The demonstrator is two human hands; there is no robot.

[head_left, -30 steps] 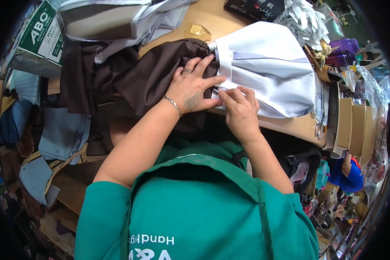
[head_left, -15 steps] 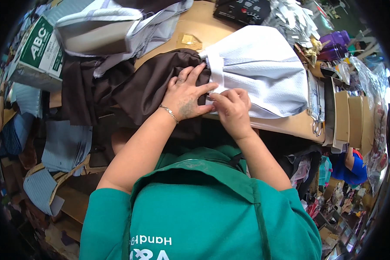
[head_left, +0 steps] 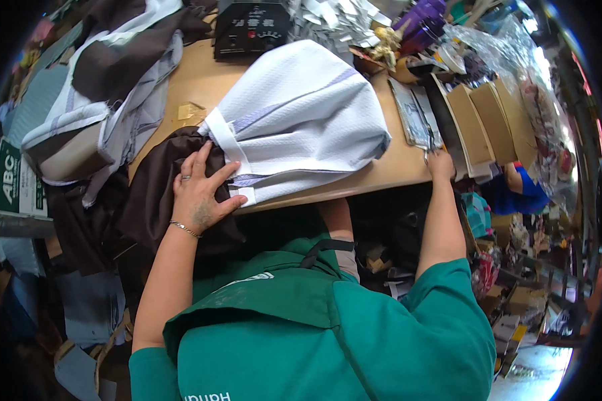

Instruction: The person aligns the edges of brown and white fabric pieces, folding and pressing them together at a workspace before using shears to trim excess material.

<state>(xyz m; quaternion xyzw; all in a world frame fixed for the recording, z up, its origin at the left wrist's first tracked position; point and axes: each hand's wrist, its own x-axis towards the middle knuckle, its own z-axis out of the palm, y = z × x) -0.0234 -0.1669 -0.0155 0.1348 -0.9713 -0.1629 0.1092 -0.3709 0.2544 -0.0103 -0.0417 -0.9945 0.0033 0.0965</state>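
Note:
My left hand [head_left: 202, 190] lies with fingers spread where a dark brown cloth [head_left: 155, 180] meets a gathered white cloth [head_left: 308, 113] with bluish stripes. A white band [head_left: 227, 144] runs along that join, and my fingertips press at its edge. At the table's right end, my right hand [head_left: 440, 164] has its fingers closed on the handles of a pair of scissors [head_left: 429, 142]. Their blades rest on a flat, clear-covered packet [head_left: 415, 113]. The fingers partly hide the scissors' handles.
A black box [head_left: 251, 30] and a heap of white strips [head_left: 338, 23] stand at the back of the table [head_left: 197, 73]. More brown and white fabric [head_left: 107, 87] is piled left. Cardboard pieces [head_left: 495, 113] stand beyond the right end, near another person's blue sleeve [head_left: 515, 194].
My right hand has left the join of the two cloths and reached right to the scissors. My left hand stays on the cloth. The view has turned to the right.

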